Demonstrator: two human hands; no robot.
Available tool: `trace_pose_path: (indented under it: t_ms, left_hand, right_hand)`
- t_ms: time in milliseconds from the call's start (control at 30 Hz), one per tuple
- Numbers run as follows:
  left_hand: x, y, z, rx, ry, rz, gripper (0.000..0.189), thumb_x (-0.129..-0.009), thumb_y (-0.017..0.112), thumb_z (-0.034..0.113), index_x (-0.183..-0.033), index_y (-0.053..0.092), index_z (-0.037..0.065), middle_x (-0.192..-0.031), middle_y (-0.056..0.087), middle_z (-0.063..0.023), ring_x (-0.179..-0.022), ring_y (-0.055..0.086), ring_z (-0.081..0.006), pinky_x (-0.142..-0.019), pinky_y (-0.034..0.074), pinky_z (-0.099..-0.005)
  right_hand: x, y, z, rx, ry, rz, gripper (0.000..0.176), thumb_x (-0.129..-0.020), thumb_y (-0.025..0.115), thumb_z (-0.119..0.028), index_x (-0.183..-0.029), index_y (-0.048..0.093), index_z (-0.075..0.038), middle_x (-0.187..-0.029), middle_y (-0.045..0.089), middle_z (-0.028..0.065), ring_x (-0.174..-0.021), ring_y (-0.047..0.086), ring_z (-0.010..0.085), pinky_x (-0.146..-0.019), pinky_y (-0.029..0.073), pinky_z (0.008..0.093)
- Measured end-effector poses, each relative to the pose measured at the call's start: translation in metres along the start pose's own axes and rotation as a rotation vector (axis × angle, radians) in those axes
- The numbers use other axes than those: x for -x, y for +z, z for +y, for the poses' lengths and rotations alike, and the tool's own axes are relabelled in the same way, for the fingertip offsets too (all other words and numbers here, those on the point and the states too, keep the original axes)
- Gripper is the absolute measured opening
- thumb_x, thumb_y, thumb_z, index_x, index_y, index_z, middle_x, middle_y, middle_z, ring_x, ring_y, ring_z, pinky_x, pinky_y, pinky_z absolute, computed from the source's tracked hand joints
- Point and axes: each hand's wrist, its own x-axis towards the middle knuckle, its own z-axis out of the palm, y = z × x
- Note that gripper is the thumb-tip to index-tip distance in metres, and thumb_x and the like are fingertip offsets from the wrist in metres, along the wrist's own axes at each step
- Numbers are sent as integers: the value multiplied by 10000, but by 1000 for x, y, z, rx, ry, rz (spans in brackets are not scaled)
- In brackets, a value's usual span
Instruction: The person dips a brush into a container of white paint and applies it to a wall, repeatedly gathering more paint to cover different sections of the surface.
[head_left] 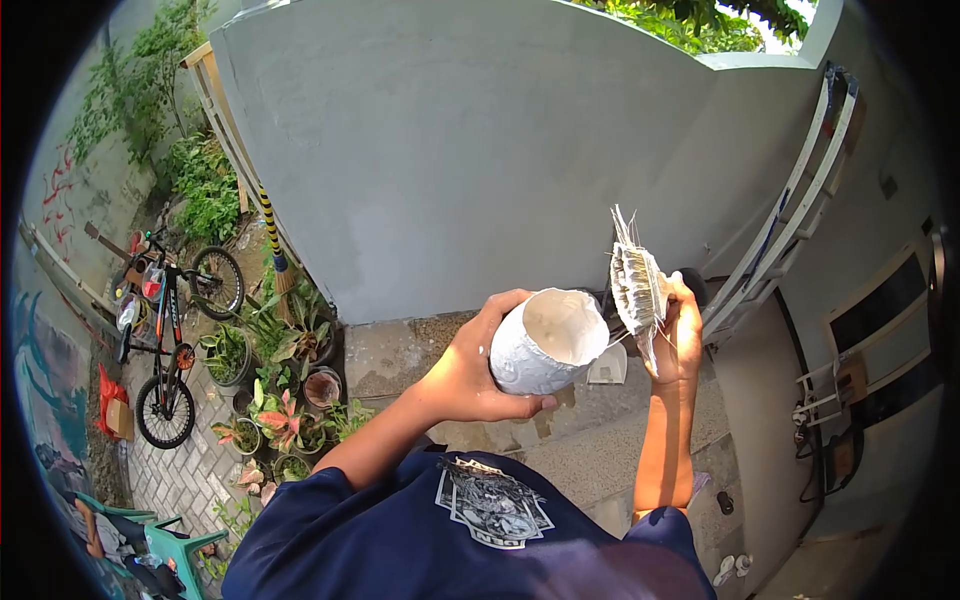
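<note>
My left hand (468, 368) is wrapped round the side of a paint can (535, 365) coated in white paint. The can's mouth tips toward the upper right, and its inside looks whitish. My right hand (684, 338) is closed on a paintbrush (636, 288), raised just right of the can. Its bristles are splayed, stiff-looking and caked with white paint. The can and the brush's main body are apart, though a few stray bristles reach near the rim. In front of both hands stands a grey wall (450, 170).
A ladder (790, 225) leans at the right. Several potted plants (285, 425) line the left side, near a bicycle (170, 335). A person's arm (95, 530) and a green chair (180, 560) are at lower left. Shoes (733, 568) lie at lower right.
</note>
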Motion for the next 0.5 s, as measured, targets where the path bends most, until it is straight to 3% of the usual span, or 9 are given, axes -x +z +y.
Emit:
trace_pose_path:
  t_ms: [67,200,233,333,400,500]
  left_hand:
    - [2,1,-4,33,-51,16,899,-600,845,193,-1334,360,12,-1207,550,-137,-1137,551,-223,-969,437,-352]
    - [10,-7,-11,58,-109,50,903,-597,851,184,-1337,364,7,-1215,548,-139,-1150,542,-218,-973,433,-352]
    - [13,-12,-15,53,-111,59,905,-594,853,179,-1337,366,6,-1216,549,-136,-1151,542,-214,-973,433,-354]
    - [27,-31,-19,4,-136,129,882,-606,852,171,-1332,374,19,-1212,563,-123,-1123,561,-216,-962,440,-355]
    - [39,-55,-15,-220,-244,140,864,-624,845,181,-1331,375,22,-1220,557,-114,-1126,554,-215,-960,437,-351]
    - [60,-92,-27,-214,-252,206,881,-623,848,207,-1337,369,13,-1226,547,-111,-1133,546,-211,-967,429,-348]
  right_hand:
    - [-1,-10,1,-66,42,-52,235,-971,537,-218,-977,625,0,-961,685,105,-913,667,193,-832,557,320]
    - [-11,-34,6,-116,16,-142,230,-969,545,-228,-985,629,-14,-899,695,83,-760,686,152,-644,595,293]
    - [-14,-31,10,-112,-13,-46,219,-966,555,-221,-992,630,-17,-864,696,69,-691,682,127,-590,597,259]
    - [-30,-40,38,-62,-105,119,239,-948,591,-212,-1054,627,-1,-972,693,92,-867,690,142,-740,615,261]
    - [-45,-55,75,-63,-58,144,252,-944,598,-215,-1072,626,0,-1022,686,107,-950,679,163,-750,615,270]
    - [-62,-67,152,-7,66,266,190,-931,602,-158,-1045,627,-9,-1014,681,116,-979,676,214,-771,609,329]
